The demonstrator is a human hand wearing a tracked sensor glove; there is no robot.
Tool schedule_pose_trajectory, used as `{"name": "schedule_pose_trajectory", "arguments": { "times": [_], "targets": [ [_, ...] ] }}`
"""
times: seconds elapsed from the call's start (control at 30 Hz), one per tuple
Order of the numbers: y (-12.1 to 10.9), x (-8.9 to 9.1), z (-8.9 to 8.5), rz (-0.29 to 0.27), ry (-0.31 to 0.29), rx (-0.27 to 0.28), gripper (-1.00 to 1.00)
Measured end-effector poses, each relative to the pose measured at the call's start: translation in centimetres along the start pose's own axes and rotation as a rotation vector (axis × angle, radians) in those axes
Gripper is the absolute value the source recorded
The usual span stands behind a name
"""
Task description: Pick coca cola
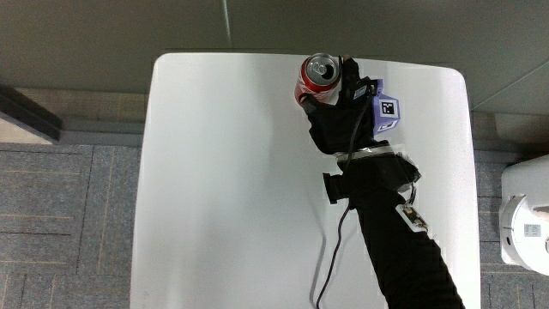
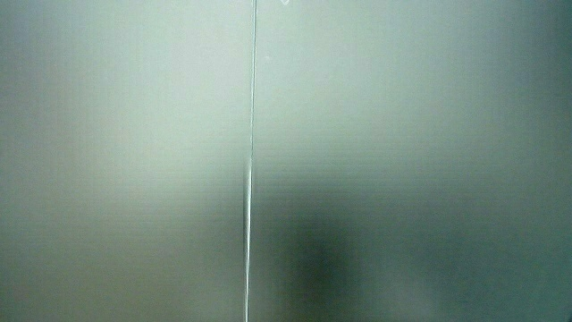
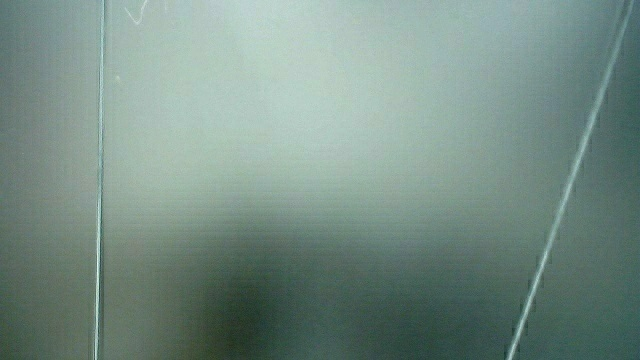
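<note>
Both side views show only a pale wall, so go by the main view.

You are at the grasping step. The Coca-Cola can [image 1: 320, 77] stands upright on the white desk [image 1: 232, 189], close to the desk's edge farthest from you, and nothing else stands on the desk. Your hand [image 1: 343, 112] is right against the can, on the side nearer to you. The gloved fingers [image 1: 350, 75] curl around the can's wall, so I judge the hands to be closed on the can, or very nearly so. How firmly they press cannot be told from above. The patterned cube [image 1: 386, 112] on the back of the glove sits just beside the can, and the forearm [image 1: 403, 249] runs from it back toward you, with a thin cable [image 1: 336, 249] trailing from the wrist across the desk.

The can does not look lifted yet, though from above that is hard to judge.

The next move calls for a firm squeeze on the can's wall and then a straight lift. Keep it upright as it leaves the desk. It stands near the desk's edge, so any push away from you could tip it off.

As for contents, the can's silver top [image 1: 322, 67] shows its tab and mouth. Whether the mouth is open, or whether any drink is inside, cannot be told, so handle it as if it could spill.
</note>
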Motion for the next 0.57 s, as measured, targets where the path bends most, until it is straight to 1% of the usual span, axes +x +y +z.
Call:
{"name": "schedule_pose_trajectory", "arguments": {
  "times": [0.07, 0.1, 0.13, 0.17, 0.23, 0.27, 0.3, 0.33, 0.37, 0.4, 0.47, 0.5, 0.53, 0.57],
  "targets": [
    [-0.3, -0.2, 0.1, 0.014, 0.012, 0.017, 1.00],
    [-0.3, -0.2, 0.1, 0.008, 0.018, 0.015, 1.00],
    [-0.2, 0.2, 0.3, 0.008, 0.010, 0.021, 1.00],
    [-0.1, 0.3, 0.5, 0.018, 0.002, 0.024, 1.00],
    [-0.2, 0.2, 0.6, 0.019, 0.007, 0.027, 1.00],
    [-0.1, 0.2, 0.6, 0.041, 0.029, 0.025, 1.00],
    [-0.2, -0.1, 0.5, 0.027, 0.013, 0.025, 1.00],
    [-0.3, -0.6, 0.2, 0.044, 0.052, 0.017, 1.00],
    [-0.1, -0.5, 0.2, 0.057, 0.043, 0.018, 1.00],
    [-0.2, -1.0, 0.0, 0.038, 0.039, 0.011, 1.00],
    [-0.2, -1.8, -0.8, 0.085, 0.093, -0.015, 1.00],
    [-0.2, -2.3, -1.2, 0.092, 0.100, -0.030, 1.00],
    [0.2, -2.1, -1.5, 0.137, 0.132, -0.043, 1.00],
    [0.0, -2.9, -1.9, 0.105, 0.123, -0.065, 1.00]
  ]
}}
